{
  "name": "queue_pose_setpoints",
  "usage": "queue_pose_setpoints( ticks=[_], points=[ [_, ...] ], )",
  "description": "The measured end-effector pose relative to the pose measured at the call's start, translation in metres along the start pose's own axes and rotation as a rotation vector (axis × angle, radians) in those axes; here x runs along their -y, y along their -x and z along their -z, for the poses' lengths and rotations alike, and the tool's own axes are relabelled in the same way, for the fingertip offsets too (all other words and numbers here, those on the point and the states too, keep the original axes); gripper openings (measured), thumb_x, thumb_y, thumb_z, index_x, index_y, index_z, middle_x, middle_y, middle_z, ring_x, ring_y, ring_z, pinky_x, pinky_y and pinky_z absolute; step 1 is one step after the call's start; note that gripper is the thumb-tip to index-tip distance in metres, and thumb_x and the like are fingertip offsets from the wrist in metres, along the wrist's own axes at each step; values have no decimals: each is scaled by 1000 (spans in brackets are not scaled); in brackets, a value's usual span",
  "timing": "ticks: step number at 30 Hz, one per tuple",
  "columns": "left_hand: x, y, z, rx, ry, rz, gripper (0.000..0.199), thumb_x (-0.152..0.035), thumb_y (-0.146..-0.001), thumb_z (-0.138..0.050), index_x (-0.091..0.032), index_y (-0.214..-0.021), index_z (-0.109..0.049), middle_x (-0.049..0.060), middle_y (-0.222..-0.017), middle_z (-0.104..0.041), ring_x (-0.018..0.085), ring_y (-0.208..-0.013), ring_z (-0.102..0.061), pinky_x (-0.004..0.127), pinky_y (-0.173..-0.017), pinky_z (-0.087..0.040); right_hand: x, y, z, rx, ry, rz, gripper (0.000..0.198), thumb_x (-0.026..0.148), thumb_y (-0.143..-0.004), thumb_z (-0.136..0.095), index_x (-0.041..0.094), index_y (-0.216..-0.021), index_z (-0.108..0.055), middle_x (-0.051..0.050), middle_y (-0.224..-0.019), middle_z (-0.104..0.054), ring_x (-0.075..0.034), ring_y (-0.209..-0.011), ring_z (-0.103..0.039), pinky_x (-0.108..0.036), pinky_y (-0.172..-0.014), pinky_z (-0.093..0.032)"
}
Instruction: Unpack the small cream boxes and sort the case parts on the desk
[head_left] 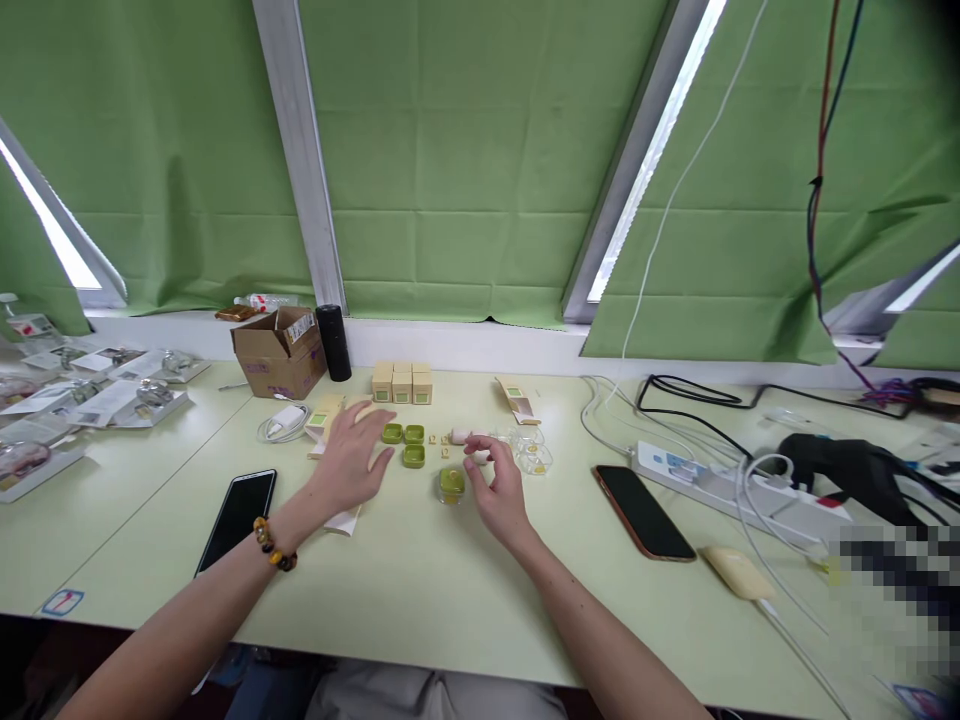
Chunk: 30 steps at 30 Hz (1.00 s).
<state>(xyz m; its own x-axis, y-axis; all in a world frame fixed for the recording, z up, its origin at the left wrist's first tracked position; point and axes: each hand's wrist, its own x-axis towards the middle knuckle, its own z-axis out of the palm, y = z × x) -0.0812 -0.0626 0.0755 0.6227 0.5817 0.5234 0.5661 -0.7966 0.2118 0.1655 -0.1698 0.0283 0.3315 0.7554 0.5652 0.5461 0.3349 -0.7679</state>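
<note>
My left hand point(352, 455) hovers over the table with its fingers spread and nothing in it. Just to its right lie three small green square trays, one of them the front tray point(414, 457). My right hand point(496, 490) has thumb and fingers apart, beside a clear container with a green piece point(451, 482) in it; I see nothing held. Beyond its fingertips lies a pale pink cylinder point(459, 437), partly covered. Tiny yellowish pieces point(445, 453) sit between the trays and my right hand. Clear plastic containers point(534, 457) stand right of my right fingers.
Small beige boxes point(402, 384) stand in a row at the back, near a black cylinder point(333, 343) and an open cardboard box point(279, 352). Phones lie on both sides, one being the right phone point(643, 512). A power strip point(739, 490) with cables is at right.
</note>
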Motion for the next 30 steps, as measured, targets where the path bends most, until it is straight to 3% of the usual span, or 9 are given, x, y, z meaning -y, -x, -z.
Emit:
queue_pose_setpoints(
  ticks=[3,6,9,13,18,23,30],
  points=[
    [-30,0,-16,22,225,-38,46,-27,-95,-52,-19,-140,-62,14,-132,-69,36,-136,-48,56,-118,-32,-3,-4,10,123,66,22,29,19,-87,-55,26,-114,-62,-6,-111,-69,-26,-102,-63,-43,-89,-51],
    [-48,-4,-39,96,390,-30,40,-23,-93,-54,-21,-131,-68,14,-121,-72,35,-122,-57,51,-107,-44,-5,-5,18,337,222,49,50,15,-78,-62,28,-127,-59,-7,-123,-69,-28,-105,-63,-42,-85,-51],
    [-54,-11,-56,104,443,-2,36,-19,-92,-52,-21,-122,-72,13,-110,-73,32,-106,-64,46,-97,-48,-7,-3,17,478,346,20,68,14,-72,-71,30,-136,-54,-8,-126,-69,-31,-110,-63,-38,-77,-49],
    [-53,-13,-65,87,432,60,36,-12,-89,-49,-22,-117,-70,10,-109,-73,28,-105,-65,43,-96,-49,-10,-1,7,537,423,-79,64,12,-72,-73,29,-131,-56,-8,-122,-70,-28,-103,-65,-32,-71,-43],
    [-48,0,-70,72,398,61,41,-9,-88,-49,-21,-124,-63,9,-116,-70,27,-115,-61,44,-101,-50,-12,-3,4,556,407,-162,50,19,-75,-78,27,-121,-60,-5,-120,-69,-23,-102,-64,-31,-75,-41],
    [-48,7,-73,140,373,25,41,-18,-87,-62,-20,-128,-62,13,-120,-69,32,-118,-59,51,-104,-47,-19,-2,1,487,323,-175,45,21,-73,-80,26,-115,-64,-4,-114,-70,-24,-102,-63,-33,-78,-44],
    [-47,9,-82,100,713,171,59,-37,-91,-70,-24,-145,-51,15,-141,-60,32,-130,-56,48,-110,-44,-21,0,-9,267,-216,-222,44,27,-75,-75,24,-116,-62,-5,-108,-71,-22,-94,-64,-30,-69,-49]
  ],
)
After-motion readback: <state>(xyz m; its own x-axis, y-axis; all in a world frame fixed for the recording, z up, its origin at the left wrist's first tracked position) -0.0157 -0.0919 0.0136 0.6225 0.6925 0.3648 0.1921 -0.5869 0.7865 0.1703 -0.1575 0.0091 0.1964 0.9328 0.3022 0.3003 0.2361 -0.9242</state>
